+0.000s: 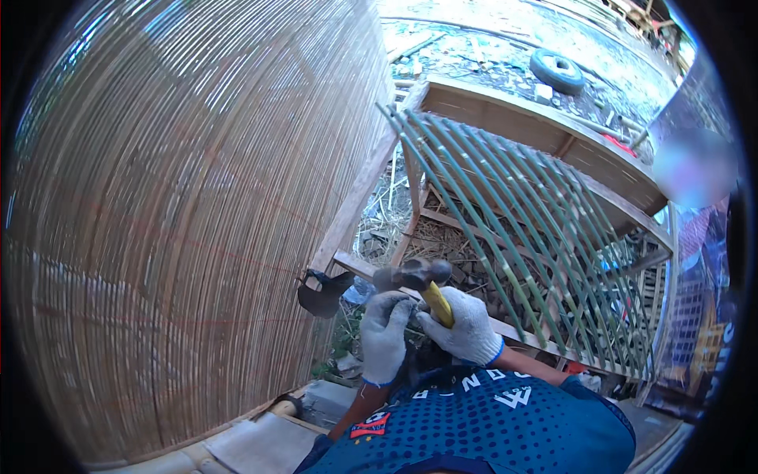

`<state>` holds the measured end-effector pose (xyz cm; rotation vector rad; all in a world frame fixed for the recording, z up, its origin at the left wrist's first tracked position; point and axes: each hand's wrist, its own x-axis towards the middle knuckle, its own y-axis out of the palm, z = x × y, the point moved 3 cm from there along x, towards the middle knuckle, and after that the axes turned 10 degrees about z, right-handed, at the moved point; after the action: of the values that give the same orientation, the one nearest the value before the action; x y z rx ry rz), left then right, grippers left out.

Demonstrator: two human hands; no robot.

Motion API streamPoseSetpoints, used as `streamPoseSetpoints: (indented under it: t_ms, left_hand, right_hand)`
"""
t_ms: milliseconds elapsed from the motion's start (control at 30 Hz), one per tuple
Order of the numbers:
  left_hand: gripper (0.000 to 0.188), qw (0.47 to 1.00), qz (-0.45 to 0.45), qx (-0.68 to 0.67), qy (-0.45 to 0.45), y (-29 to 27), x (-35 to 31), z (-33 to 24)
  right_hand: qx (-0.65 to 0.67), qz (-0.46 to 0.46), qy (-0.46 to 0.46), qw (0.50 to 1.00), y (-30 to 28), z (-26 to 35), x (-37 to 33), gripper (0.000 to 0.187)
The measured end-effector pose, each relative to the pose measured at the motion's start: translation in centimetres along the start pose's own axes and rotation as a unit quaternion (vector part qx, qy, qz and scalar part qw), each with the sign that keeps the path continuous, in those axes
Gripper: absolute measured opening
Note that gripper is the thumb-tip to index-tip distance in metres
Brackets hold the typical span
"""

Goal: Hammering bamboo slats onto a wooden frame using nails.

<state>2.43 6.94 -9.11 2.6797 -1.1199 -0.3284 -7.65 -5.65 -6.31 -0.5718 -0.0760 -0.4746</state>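
Note:
Both my hands wear white knit gloves with blue cuffs and are close together in front of my chest. My right hand (467, 325) is wrapped around the yellow handle of a hammer (437, 305), whose dark metal head points away from me. Beside it, my left hand (384, 338) has its fingers curled and pinched together; anything between them is too small to make out. Just beyond the hands stands a wooden frame (359, 186) with a row of thin green bamboo slats (505, 207) laid across it, side by side with gaps.
A tall panel of woven bamboo strips (181, 237) rises along my left. A dark flat piece (322, 295) hangs at the frame's near left corner. Dry straw and rubble lie under the slats. Farther off are a tire (557, 71) and a printed banner (695, 276) on the right.

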Motion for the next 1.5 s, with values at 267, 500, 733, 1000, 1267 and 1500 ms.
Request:
streamPoseSetpoints:
  t_ms: [267,500,733,1000,1267,1500]
  left_hand:
    - [0.018,0.993,0.050,0.085,-0.058,2.5,5.3,-3.8]
    - [0.038,0.975,0.165,-0.064,-0.134,0.1,15.2,-0.9]
    - [0.021,0.921,0.268,-0.093,-0.265,-2.2,24.3,2.0]
    - [0.024,0.916,0.285,0.068,-0.276,-2.9,29.2,2.6]
    - [0.026,0.964,0.167,0.204,-0.041,-6.1,42.2,7.5]
    - [0.024,0.933,0.171,0.313,0.056,-7.4,54.8,11.7]
  right_hand:
    - [0.198,-0.027,0.157,0.967,-2.3,-1.0,2.6,0.015]
    - [0.165,-0.160,0.207,0.951,-2.2,-3.6,7.5,0.011]
    - [0.132,-0.214,0.251,0.935,-0.8,-6.2,12.1,0.014]
    - [0.162,-0.224,0.323,0.905,3.5,-11.5,18.7,0.015]
    - [0.072,-0.199,0.357,0.910,3.6,-17.7,25.3,0.027]
    - [-0.007,-0.140,0.400,0.906,2.7,-21.3,28.6,0.041]
